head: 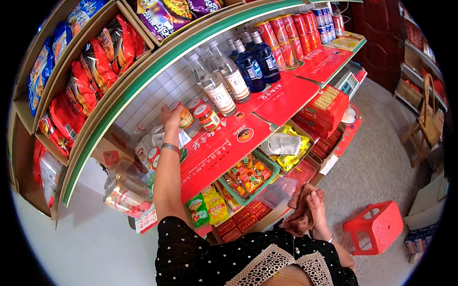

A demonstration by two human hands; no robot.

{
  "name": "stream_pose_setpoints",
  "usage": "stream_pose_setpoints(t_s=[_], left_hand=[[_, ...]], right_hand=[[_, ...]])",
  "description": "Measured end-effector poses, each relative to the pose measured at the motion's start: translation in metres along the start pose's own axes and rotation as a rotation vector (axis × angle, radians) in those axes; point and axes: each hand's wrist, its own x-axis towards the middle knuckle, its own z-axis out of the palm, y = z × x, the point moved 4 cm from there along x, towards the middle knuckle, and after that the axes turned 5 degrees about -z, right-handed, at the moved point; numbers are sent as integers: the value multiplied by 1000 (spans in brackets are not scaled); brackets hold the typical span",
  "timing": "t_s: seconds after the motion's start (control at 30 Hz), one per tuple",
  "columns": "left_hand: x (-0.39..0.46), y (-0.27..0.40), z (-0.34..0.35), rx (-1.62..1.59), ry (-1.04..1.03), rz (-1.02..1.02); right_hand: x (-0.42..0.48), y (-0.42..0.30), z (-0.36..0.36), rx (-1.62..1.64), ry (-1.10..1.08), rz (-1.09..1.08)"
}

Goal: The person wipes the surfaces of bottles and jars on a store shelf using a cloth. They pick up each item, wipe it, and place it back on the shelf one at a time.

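My left hand (171,116) reaches onto the red-covered shelf (214,153), its fingers at a glass jar (186,118) with a red lid and a yellow and red label. Whether the fingers grip that jar is not clear. Right of it stand another red-lidded jar (206,117) and clear glass bottles (219,93) with white labels. In my right hand (318,214), low beside the shelf front, is a bunched brown cloth (304,211). Dark blue bottles (250,68) and red drink cans (279,39) stand farther along the shelf.
Overhead, a green-edged shelf (125,91) holds boxes of red snack bags (86,78). Below are a green basket of orange packets (273,171), yellow packets (214,207) and a grey cloth (282,144). A red plastic stool (379,228) stands on the floor, with a wooden chair (424,125) behind.
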Motion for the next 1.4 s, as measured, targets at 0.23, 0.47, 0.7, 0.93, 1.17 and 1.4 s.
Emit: stream_pose_setpoints(t_s=[0.23, 0.47, 0.7, 0.93, 1.17, 1.4], left_hand=[[12, -29, 27, 75, -252, -135], [-10, -22, 17, 76, -275, -111], [1, -25, -1, 305, -203, 141], [-59, 24, -131, 383, 35, 334], [-155, -44, -148, 375, 77, 187], [-154, -65, -140, 152, -19, 36]], right_hand=[[21, 38, -12, 61, -35, 32], [6, 13, -2, 22, -36, 24], [1, 21, -15, -29, 33, 65], [-23, 4, -7, -91, -77, 13], [-36, 8, -9, -133, -72, 47], [-48, 0, -10, -138, -155, -11]])
